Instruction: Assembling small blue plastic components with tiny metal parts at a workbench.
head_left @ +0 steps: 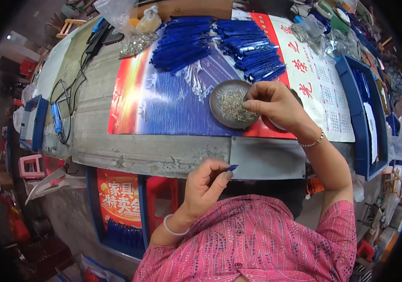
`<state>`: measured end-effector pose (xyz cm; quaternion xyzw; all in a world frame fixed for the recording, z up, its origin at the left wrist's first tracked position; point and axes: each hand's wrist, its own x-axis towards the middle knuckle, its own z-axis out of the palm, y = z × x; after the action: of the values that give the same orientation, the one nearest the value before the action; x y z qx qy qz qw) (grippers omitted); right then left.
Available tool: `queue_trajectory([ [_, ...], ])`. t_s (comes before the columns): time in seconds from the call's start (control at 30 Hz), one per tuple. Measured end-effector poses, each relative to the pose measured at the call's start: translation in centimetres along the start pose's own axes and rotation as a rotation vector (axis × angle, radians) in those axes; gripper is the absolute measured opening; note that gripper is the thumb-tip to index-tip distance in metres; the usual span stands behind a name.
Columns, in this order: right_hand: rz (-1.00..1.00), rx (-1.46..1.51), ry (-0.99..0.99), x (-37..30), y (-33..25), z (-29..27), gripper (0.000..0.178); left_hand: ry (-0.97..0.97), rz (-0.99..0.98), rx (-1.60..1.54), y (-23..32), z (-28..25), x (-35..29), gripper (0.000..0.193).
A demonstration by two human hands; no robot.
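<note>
My left hand (205,188) is above the bench's front edge, thumb and fingertips pinched on a small dark blue piece (232,168). Only the pointed end of that piece sticks out, so its full shape is hidden. Over a round metal dish (216,113) of tiny silvery metal parts (233,104), my right hand (274,103) has its thumb and fingers pressed together. Whether a part is between them is too small to see. Beyond the dish lie two piles of slender glossy blue pieces, a left pile (182,42) and a right pile (252,49).
A printed calendar sheet (163,117) covers the middle of the worn bench (97,136). Bags of small metal parts (137,43) stand at back left. A blue-handled tool (56,120) with a cord lies left. Blue trays flank the bench, including a right tray (362,127).
</note>
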<state>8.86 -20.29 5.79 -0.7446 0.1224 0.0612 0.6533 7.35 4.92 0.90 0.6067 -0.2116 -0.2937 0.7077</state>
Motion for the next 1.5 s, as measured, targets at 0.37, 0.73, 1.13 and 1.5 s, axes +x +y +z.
queue_trajectory([
  [0.37,-0.131,-0.148,-0.447,-7.0,0.3,1.4,0.019,-0.152,0.828,0.841,1.7,0.3,2.4,0.032],
  [0.73,-0.186,-0.188,-0.489,-7.3,0.6,0.9,0.017,-0.271,0.995,1.074,2.8,0.8,2.0,0.03],
  [1.13,-0.341,-0.31,-0.592,-6.7,0.7,0.8,0.013,-0.32,0.983,1.054,2.7,0.5,2.2,0.029],
  [1.5,-0.658,-0.931,-0.404,-9.9,-0.7,2.8,0.016,-0.337,0.791,0.892,1.1,1.3,2.9,0.024],
])
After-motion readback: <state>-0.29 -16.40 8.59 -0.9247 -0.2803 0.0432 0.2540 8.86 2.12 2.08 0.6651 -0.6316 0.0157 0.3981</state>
